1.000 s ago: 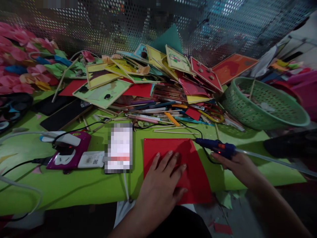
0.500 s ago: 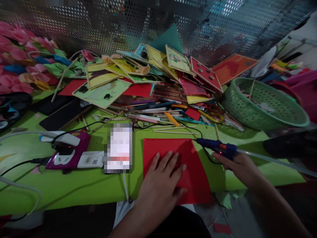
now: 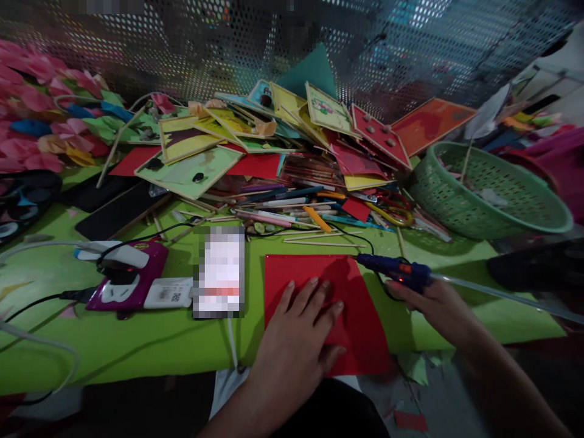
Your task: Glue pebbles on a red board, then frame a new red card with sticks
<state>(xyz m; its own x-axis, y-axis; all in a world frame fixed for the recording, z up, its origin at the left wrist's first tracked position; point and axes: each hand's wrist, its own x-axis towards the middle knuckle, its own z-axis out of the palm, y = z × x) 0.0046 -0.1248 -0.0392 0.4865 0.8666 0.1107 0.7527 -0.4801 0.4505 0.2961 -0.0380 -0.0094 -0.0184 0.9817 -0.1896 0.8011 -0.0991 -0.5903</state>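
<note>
A red paper sheet (image 3: pixel 292 271) lies on the green table (image 3: pixel 137 340) near its front edge. My left hand (image 3: pixel 296 334) rests flat on the sheet with its fingers spread. My right hand (image 3: pixel 433 307) grips a blue hot glue gun (image 3: pixel 395 271), whose nozzle sits at the sheet's upper right corner. A clear glue stick juts from the back of the gun to the right.
A blurred phone (image 3: pixel 218 272) lies left of the sheet, beside a purple power strip (image 3: pixel 128 283) with cables. Behind is a heap of coloured cards, pens and sticks (image 3: pixel 283 158). A green basket (image 3: pixel 483 191) stands at right; pink paper flowers (image 3: pixel 36 115) at far left.
The glue gun and my right hand have shifted slightly left, toward the sheet's corner. My left hand has not moved.
</note>
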